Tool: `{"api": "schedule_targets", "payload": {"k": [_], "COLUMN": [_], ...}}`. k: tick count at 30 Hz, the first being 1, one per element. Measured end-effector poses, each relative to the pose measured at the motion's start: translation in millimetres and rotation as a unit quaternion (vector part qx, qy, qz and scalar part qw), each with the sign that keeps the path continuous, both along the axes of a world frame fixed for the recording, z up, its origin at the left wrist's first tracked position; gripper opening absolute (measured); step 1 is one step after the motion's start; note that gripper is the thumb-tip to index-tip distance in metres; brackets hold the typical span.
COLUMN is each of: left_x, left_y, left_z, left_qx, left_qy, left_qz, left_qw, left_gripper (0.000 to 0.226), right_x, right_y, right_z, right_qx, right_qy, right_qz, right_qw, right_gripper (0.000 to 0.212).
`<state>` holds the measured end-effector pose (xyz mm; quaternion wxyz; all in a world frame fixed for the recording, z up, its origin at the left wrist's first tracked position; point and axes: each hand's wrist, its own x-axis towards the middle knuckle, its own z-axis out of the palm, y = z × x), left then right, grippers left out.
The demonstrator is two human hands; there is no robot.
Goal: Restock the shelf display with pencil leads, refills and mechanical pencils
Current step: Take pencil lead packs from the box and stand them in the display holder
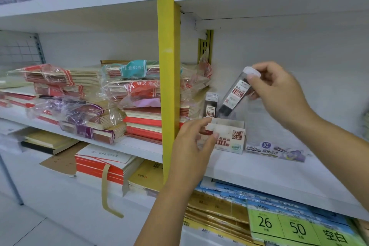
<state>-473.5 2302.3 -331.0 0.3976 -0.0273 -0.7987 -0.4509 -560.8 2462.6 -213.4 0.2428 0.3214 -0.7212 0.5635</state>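
Observation:
My right hand [279, 94] grips a clear pencil lead tube [236, 94] with a white cap by its top end, tilted, its dark bottom end just above the display box. My left hand [191, 146] holds the left front of the white display box [229, 140], marked HB 0.5, on the white shelf [259, 173]. A second lead tube [211, 106] stands upright in the box's back left slot. To the right of the box a pale purple pack [279, 152] marked 0.7 lies flat on the shelf.
A yellow upright post [168, 86] stands just left of the box. Wrapped stacks of exercise books [129, 102] fill the shelf to its left. Below are blue paper packs [249, 195] and green price cards [289, 227]. The shelf above overhangs my hands.

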Motion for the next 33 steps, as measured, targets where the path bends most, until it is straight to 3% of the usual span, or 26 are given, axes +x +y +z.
{"api": "schedule_targets", "payload": {"k": [2,5,10,14,20,26,29,33], "left_x": [-5,-12,-19,-20,-19,-14,-4,27], "left_y": [2,3,5,4,4,5,11,25], "left_z": [-5,-12,-19,-20,-20,-17,-19,-27], "left_qx": [-0.116,-0.221,-0.257,-0.253,-0.253,-0.238,-0.213,-0.189], "left_qy": [0.0,-0.018,-0.024,-0.017,-0.017,-0.026,-0.009,0.06], "left_qz": [0.03,0.057,0.059,0.063,0.062,0.041,0.035,0.066], "left_qw": [0.993,0.973,0.964,0.965,0.965,0.97,0.976,0.978], "left_gripper": [0.044,0.053,0.056,0.054,0.055,0.056,0.051,0.036], "right_x": [-13,-27,-44,-50,-64,-65,-46,18], "right_y": [-2,-11,-20,-24,-26,-19,-5,26], "right_z": [4,-1,-11,-12,-18,-19,-19,-32], "right_qx": [0.071,0.189,0.303,0.281,0.338,0.341,0.29,0.151], "right_qy": [0.066,0.13,0.146,0.109,0.162,0.105,0.111,0.135], "right_qz": [-0.055,-0.098,-0.147,-0.129,-0.221,-0.205,-0.183,-0.122], "right_qw": [0.994,0.968,0.93,0.945,0.9,0.912,0.933,0.972], "right_gripper": [0.005,0.008,0.02,0.024,0.022,0.029,0.026,0.016]}}
